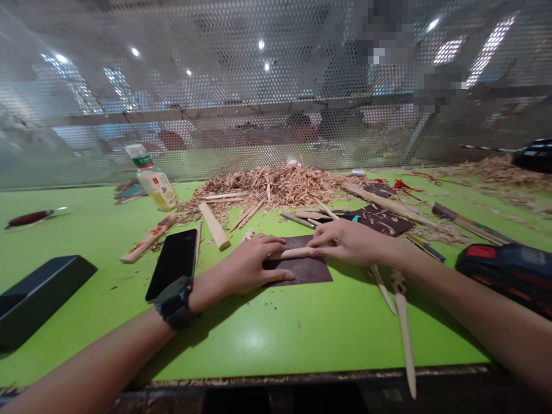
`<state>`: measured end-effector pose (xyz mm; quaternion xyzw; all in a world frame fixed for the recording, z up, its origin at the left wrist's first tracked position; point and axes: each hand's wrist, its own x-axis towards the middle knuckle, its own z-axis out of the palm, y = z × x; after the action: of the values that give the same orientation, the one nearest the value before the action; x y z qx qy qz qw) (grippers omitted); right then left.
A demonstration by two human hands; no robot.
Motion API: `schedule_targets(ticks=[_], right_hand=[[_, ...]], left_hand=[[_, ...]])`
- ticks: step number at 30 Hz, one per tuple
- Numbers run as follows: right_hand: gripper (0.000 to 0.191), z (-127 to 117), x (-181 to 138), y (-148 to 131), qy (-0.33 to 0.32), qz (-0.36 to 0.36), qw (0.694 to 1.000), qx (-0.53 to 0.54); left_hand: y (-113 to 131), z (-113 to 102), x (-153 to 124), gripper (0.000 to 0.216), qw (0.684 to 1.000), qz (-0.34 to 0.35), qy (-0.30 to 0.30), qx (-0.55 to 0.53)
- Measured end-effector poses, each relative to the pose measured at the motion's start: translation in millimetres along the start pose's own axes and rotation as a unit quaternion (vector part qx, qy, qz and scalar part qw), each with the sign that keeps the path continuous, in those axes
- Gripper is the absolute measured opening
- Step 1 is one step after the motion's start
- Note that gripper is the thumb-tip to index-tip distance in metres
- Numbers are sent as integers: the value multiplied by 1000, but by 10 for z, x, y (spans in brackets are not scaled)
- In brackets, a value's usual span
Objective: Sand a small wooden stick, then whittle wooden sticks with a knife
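Though slender, stick (293,253) between both grips (248,260) (345,241)

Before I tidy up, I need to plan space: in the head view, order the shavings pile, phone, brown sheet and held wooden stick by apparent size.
1. Shavings pile
2. Phone and brown sheet: too close to rank, the sheet being partly covered
3. Wooden stick

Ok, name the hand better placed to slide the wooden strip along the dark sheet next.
Probably the right hand: it appears to pinch the wooden strip, while the left hand has its thumb over the dark sheet.
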<state>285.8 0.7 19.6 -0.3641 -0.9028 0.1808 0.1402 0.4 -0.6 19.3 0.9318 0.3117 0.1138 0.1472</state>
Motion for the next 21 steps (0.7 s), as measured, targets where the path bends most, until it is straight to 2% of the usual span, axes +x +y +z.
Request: schedule_targets(ticks=[2,8,13,16,21], right_hand=[[31,-15,-6,31,9,11,1000,-4],[32,156,70,-185,21,-70,997,10],[30,-41,6,-18,-32,-1,999,31],[32,-85,-15,34,-27,17,999,30],[37,144,58,-206,21,-64,998,-10]], left_hand=[[13,-7,4,57,1000,-6,-6,3],[18,-10,1,55,1000,-8,-1,-11],[-1,6,8,59,1000,-12,-6,-2],[6,5,6,58,1000,-23,-9,-4],[12,-2,-5,54,1000,-7,1,-9]])
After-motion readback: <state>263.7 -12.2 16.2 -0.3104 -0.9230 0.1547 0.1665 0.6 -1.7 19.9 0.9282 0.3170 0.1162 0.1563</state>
